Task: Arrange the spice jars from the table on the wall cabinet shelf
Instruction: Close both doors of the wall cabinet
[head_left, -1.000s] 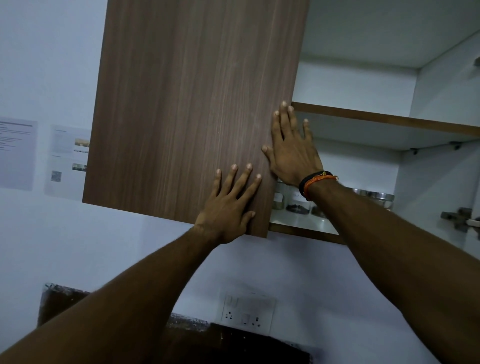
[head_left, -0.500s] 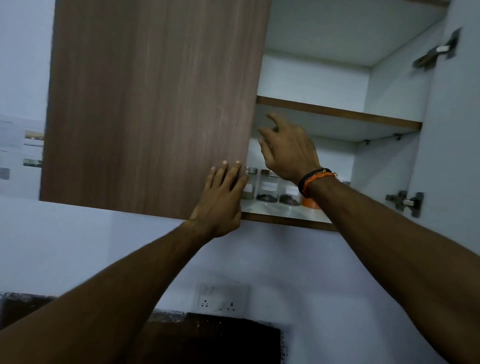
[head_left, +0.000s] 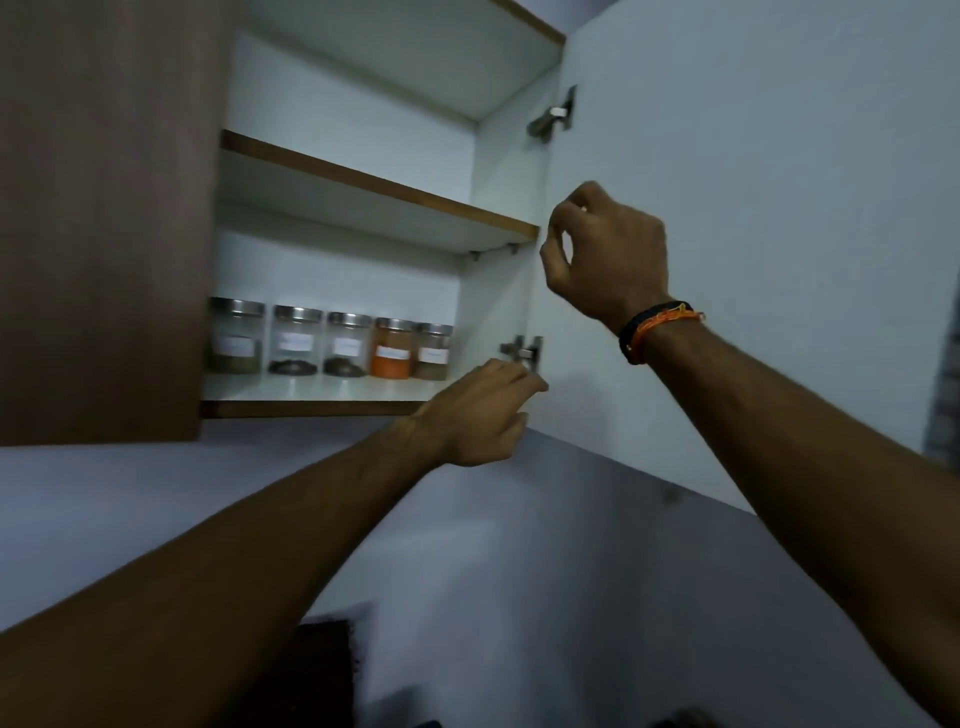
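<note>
Several glass spice jars (head_left: 293, 340) with steel lids and white labels stand in a row on the lower shelf (head_left: 311, 393) of the wall cabinet. One jar (head_left: 392, 348) holds orange powder. My left hand (head_left: 480, 413) is raised at the shelf's right end, just under the lower hinge (head_left: 522, 351), its fingers loose and holding nothing. My right hand (head_left: 608, 254) is higher, against the white inner face of the open right door (head_left: 753, 156). Its fingers are curled with thumb and forefinger nearly meeting, and nothing is in them.
The brown left door (head_left: 104, 208) is closed and covers the cabinet's left half. The upper shelf (head_left: 374, 189) carries nothing I can see. An upper hinge (head_left: 556, 114) sits on the right door. Below are a white wall and a dark counter edge (head_left: 322, 670).
Both hands have left the brown left door and moved right to the open right door. My view has swung right, uncovering the whole row of jars.
</note>
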